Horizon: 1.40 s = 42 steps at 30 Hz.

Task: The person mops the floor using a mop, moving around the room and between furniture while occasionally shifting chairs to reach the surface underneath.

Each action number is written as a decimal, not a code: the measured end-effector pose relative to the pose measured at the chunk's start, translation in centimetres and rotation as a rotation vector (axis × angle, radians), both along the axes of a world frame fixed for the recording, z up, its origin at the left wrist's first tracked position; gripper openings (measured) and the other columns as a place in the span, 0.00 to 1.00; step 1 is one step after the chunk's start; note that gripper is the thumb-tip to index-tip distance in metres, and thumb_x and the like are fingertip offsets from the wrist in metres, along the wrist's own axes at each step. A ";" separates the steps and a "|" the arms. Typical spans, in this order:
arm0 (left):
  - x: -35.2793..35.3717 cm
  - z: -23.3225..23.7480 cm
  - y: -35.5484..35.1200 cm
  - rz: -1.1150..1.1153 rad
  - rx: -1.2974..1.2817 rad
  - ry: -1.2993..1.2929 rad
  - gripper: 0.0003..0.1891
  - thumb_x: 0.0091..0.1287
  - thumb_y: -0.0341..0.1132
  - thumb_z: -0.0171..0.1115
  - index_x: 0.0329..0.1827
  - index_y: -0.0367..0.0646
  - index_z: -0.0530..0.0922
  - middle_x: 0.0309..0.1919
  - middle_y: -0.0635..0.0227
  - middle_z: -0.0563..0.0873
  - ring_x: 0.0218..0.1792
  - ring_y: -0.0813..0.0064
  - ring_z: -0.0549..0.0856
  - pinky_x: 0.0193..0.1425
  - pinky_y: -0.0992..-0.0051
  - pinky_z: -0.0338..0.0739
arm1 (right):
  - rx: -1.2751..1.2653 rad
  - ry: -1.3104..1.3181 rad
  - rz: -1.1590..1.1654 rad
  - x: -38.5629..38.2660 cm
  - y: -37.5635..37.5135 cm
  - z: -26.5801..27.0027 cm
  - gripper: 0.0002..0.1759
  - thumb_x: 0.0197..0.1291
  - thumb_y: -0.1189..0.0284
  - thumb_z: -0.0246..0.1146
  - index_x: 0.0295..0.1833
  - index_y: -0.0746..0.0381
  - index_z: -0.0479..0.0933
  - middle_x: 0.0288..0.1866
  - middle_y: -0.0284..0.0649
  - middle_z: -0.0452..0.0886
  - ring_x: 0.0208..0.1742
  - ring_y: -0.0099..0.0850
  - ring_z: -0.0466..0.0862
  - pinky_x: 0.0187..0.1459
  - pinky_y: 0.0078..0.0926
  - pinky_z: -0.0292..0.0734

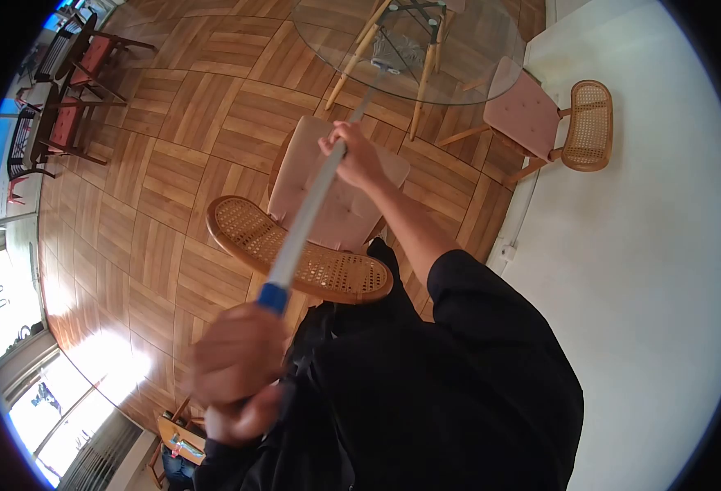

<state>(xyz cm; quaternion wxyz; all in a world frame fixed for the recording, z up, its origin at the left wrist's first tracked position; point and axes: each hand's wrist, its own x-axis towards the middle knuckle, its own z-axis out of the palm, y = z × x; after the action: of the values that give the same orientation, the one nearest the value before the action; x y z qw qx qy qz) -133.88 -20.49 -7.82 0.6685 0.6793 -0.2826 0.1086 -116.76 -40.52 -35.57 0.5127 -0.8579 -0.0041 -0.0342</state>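
A mop (pixel 305 217) with a pale pole and a blue grip section runs slantwise from my body towards the glass table. My right hand (pixel 352 153) is wrapped round the middle of its pole, with the arm stretched forward. Close to my body, my left hand (pixel 240 360) grips the pole's near end just below the blue section, blurred by motion. The stringy grey mop head (pixel 399 56) lies on the floor under the table, seen through the glass. A pink cushioned chair (pixel 328 184) with a cane back (pixel 311 260) stands beneath the pole, right in front of me.
The round glass table (pixel 319 41) has wooden legs (pixel 422 90). Another pink chair (pixel 524 110) stands between it and the white wall (pixel 647 270). Red-seated chairs (pixel 67 123) and dark tables line the far left. Parquet flooring (pixel 164 176) stretches leftward to bright windows (pixel 58 417).
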 end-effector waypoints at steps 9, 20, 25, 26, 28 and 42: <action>-1.3 9.1 5.4 -0.139 -0.060 -0.276 0.12 0.62 0.32 0.62 0.22 0.42 0.71 0.13 0.69 0.77 0.14 0.67 0.80 0.23 0.66 0.79 | -0.106 -0.162 0.052 -9.7 7.8 10.9 0.19 0.68 0.59 0.64 0.30 0.63 0.77 0.38 0.47 0.81 0.44 0.48 0.83 0.70 0.56 0.68; 0.2 -0.1 -3.0 0.019 -0.074 -0.127 0.13 0.62 0.33 0.63 0.21 0.42 0.70 0.14 0.68 0.76 0.16 0.66 0.80 0.27 0.64 0.80 | -0.201 -0.110 -0.063 1.0 -1.3 -0.2 0.18 0.69 0.59 0.63 0.32 0.61 0.78 0.43 0.38 0.83 0.60 0.47 0.79 0.61 0.53 0.73; 2.0 -3.1 -5.9 -0.023 -0.049 0.034 0.16 0.63 0.37 0.66 0.22 0.42 0.71 0.16 0.65 0.76 0.19 0.65 0.79 0.32 0.61 0.80 | -0.215 -0.122 0.065 5.0 -6.2 -3.7 0.17 0.67 0.57 0.64 0.32 0.58 0.77 0.39 0.36 0.81 0.62 0.44 0.79 0.54 0.53 0.72; 2.3 -1.4 -5.3 -0.009 -0.073 0.029 0.16 0.64 0.38 0.66 0.22 0.42 0.71 0.15 0.66 0.76 0.19 0.65 0.79 0.31 0.61 0.80 | -0.231 -0.185 0.042 4.8 -5.8 -2.8 0.17 0.67 0.57 0.65 0.32 0.58 0.76 0.38 0.35 0.81 0.60 0.43 0.80 0.54 0.52 0.71; 2.7 1.1 -2.7 -0.011 -0.108 -0.055 0.17 0.65 0.39 0.65 0.23 0.41 0.72 0.15 0.66 0.76 0.19 0.68 0.79 0.31 0.63 0.79 | -0.262 -0.310 0.005 3.3 -3.4 -0.9 0.17 0.66 0.57 0.66 0.31 0.57 0.75 0.37 0.34 0.80 0.57 0.41 0.80 0.53 0.50 0.69; 2.6 13.7 26.7 0.243 -0.293 -0.073 0.18 0.63 0.52 0.56 0.19 0.57 0.68 0.12 0.83 0.69 0.12 0.86 0.65 0.26 0.80 0.60 | -0.411 -0.015 -0.070 -0.9 13.4 0.2 0.21 0.71 0.57 0.60 0.28 0.58 0.76 0.30 0.37 0.78 0.42 0.39 0.79 0.50 0.46 0.65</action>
<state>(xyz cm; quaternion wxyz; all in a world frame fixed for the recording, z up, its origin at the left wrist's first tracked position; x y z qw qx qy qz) -131.29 6.20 5.93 0.7316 0.5994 -0.2037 0.2528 -117.64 -27.12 -35.36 0.3255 -0.9437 0.0150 -0.0566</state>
